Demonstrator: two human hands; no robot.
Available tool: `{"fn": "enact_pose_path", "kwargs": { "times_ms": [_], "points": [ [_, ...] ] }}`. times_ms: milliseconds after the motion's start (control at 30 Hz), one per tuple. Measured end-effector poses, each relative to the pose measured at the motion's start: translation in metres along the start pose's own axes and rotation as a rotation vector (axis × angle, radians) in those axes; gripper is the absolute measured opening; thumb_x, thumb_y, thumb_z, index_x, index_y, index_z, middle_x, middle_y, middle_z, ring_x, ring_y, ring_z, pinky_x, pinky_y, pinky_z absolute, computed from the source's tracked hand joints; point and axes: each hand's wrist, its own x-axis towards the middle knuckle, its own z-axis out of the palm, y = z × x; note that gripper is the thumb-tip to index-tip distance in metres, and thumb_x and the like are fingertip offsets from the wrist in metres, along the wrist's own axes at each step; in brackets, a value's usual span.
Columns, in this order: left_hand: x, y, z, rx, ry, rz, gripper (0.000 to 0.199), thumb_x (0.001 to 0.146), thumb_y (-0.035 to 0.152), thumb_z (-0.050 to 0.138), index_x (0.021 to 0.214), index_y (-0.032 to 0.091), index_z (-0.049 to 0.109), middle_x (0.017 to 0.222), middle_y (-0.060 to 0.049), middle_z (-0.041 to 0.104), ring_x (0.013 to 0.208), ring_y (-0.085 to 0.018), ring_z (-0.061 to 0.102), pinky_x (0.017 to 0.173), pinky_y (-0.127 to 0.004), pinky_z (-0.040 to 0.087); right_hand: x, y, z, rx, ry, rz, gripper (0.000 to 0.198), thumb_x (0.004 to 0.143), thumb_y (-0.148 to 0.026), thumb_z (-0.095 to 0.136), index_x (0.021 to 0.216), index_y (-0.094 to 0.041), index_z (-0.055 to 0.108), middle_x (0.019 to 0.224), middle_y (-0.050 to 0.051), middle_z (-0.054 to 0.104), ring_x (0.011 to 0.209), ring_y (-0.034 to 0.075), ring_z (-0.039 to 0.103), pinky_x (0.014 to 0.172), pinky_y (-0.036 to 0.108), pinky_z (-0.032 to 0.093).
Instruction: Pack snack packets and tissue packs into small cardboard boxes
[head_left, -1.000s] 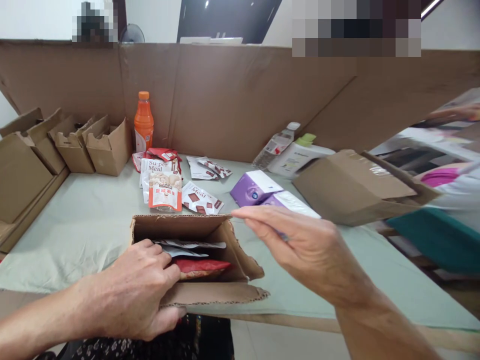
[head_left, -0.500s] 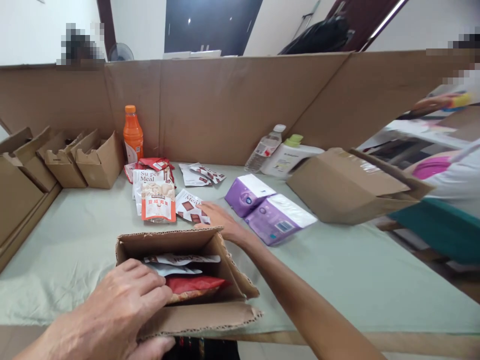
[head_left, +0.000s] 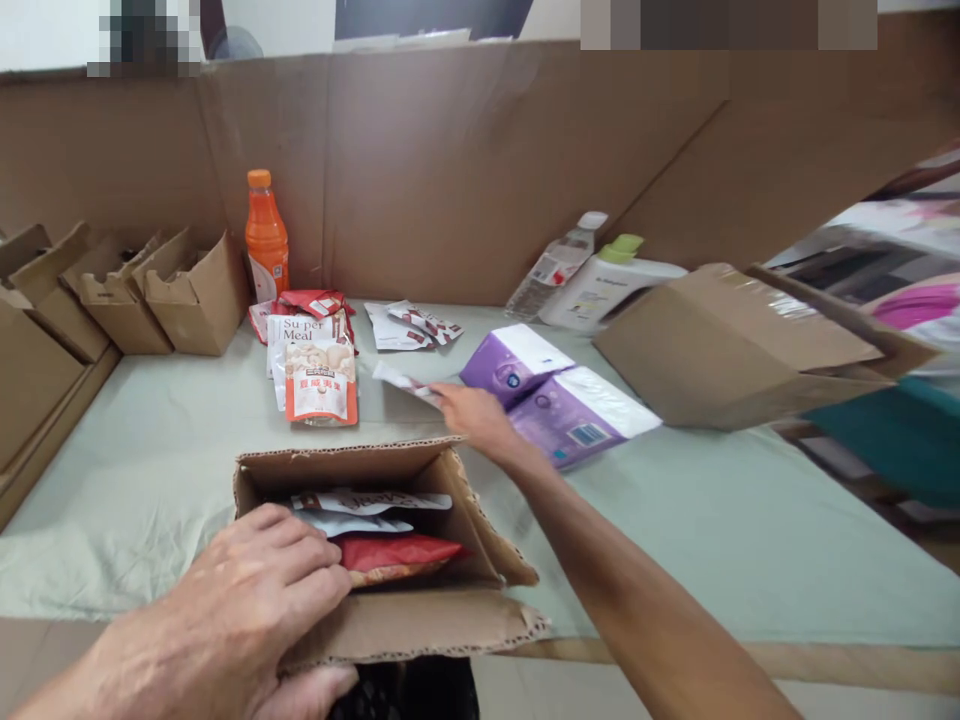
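At the bench's (head_left: 750,570) near edge, left of its middle, the box (head_left: 420,625) is lying with its mouth open. The left hand (head_left: 262,590) is gripping its left end, fingers hooking over into the mouth and thumb sitting outside, below the near flap; whether the fingertips are pressing on the contents, I cannot tell. Inside, two pale packets (head_left: 375,505) are leaning towards the far wall and a red bag (head_left: 405,552) is lying nearer the flap.

The right hand (head_left: 474,415) is reaching past the box's far right corner, its grip pinching the packet (head_left: 401,380) by one end. The packet is showing nearly edge-on, between the pouches (head_left: 322,390) and the tissue packs (head_left: 570,410); blur is hiding whether it is wholly off the bench.

For handling this well, the pinch is probably calling for firmness near that end without squashing, since such a flat thing is likely bending. The forearm is passing close to the box's right side and over a tissue pack's edge, so lifting the wrist a little would be sparing both from a knock. A steady left grip is likely serving best by holding the mouth wide without crumpling the cardboard.
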Motion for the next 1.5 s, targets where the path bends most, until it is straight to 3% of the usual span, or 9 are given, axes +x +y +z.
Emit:
{"fn": "enact_pose_path", "kwargs": {
  "times_ms": [133,333,533,667,767,900,1067,1300,1500],
  "points": [
    [-0.003,0.000,0.004,0.026,0.036,0.022,0.023,0.098,0.037,0.063,0.113,0.021,0.070,0.112,-0.009,0.077,0.101,-0.027,0.072,0.101,-0.043,0.054,-0.034,0.023,-0.039,0.236,0.205,0.044,0.046,0.109,-0.047,0.041,0.101,-0.019,0.078,0.092,0.013,0.082,0.082,0.031,0.078,0.071,0.041,0.065],
    [-0.011,0.000,0.001,0.069,0.086,0.053,0.016,0.101,0.028,0.058,0.107,0.019,0.070,0.113,-0.010,0.078,0.100,-0.026,0.072,0.099,-0.044,0.053,-0.101,-0.044,-0.119,0.806,0.641,-0.183,0.044,0.103,-0.048,0.053,0.146,-0.047,0.062,0.112,0.001,0.082,0.111,0.035,0.077,0.094,0.058,0.064],
    [-0.020,-0.001,0.008,0.124,0.195,0.036,0.020,0.104,0.024,0.050,0.104,0.019,0.070,0.108,-0.010,0.079,0.095,-0.024,0.073,0.096,-0.043,0.053,-0.139,-0.086,-0.136,0.633,0.741,-0.374,0.053,0.102,-0.027,0.060,0.142,-0.062,0.060,0.117,-0.010,0.079,0.106,0.033,0.078,0.094,0.055,0.067],
    [-0.028,-0.002,0.013,0.160,0.235,0.020,0.018,0.103,0.020,0.052,0.101,0.018,0.070,0.098,-0.007,0.078,0.090,-0.024,0.071,0.091,-0.042,0.053,-0.135,-0.092,-0.128,0.530,0.522,-0.626,0.067,0.102,-0.016,0.058,0.150,-0.061,0.051,0.114,-0.011,0.081,0.092,0.023,0.080,0.084,0.040,0.070],
    [-0.032,-0.004,0.017,0.171,0.264,0.034,0.013,0.100,0.019,0.057,0.095,0.018,0.068,0.092,-0.005,0.076,0.085,-0.023,0.070,0.088,-0.041,0.052,-0.125,-0.104,-0.127,0.302,0.228,-0.744,0.051,0.104,-0.016,0.051,0.147,-0.040,0.062,0.120,-0.002,0.081,0.102,0.021,0.079,0.088,0.035,0.068],
    [-0.035,-0.008,0.023,0.169,0.311,0.059,0.009,0.098,0.017,0.059,0.093,0.019,0.067,0.092,-0.004,0.076,0.083,-0.022,0.070,0.090,-0.040,0.051,-0.120,-0.112,-0.125,0.066,0.063,-0.645,0.033,0.103,-0.020,0.052,0.130,-0.020,0.072,0.125,0.008,0.079,0.113,0.025,0.076,0.095,0.040,0.065],
    [-0.035,-0.011,0.025,0.179,0.327,0.074,0.009,0.099,0.017,0.058,0.096,0.019,0.066,0.092,-0.005,0.076,0.083,-0.022,0.070,0.087,-0.040,0.051,-0.113,-0.120,-0.125,0.015,0.001,-0.607,0.036,0.102,-0.021,0.053,0.134,-0.020,0.071,0.130,0.009,0.077,0.116,0.027,0.075,0.099,0.042,0.062],
    [-0.036,-0.016,0.033,0.209,0.363,0.085,0.014,0.098,0.013,0.054,0.098,0.017,0.068,0.095,-0.007,0.078,0.083,-0.024,0.071,0.082,-0.043,0.051,-0.083,-0.157,-0.108,-0.017,-0.372,-0.596,0.037,0.098,-0.014,0.051,0.125,-0.022,0.076,0.121,0.009,0.080,0.106,0.026,0.076,0.093,0.036,0.058],
    [-0.038,-0.018,0.038,0.228,0.387,0.094,0.022,0.098,0.007,0.049,0.088,0.017,0.066,0.089,-0.006,0.078,0.077,-0.022,0.070,0.078,-0.040,0.051,-0.074,-0.179,-0.091,-0.042,-0.546,-0.597,0.040,0.099,-0.014,0.048,0.126,-0.022,0.076,0.119,0.012,0.080,0.106,0.027,0.075,0.095,0.039,0.054]
  ]
}}
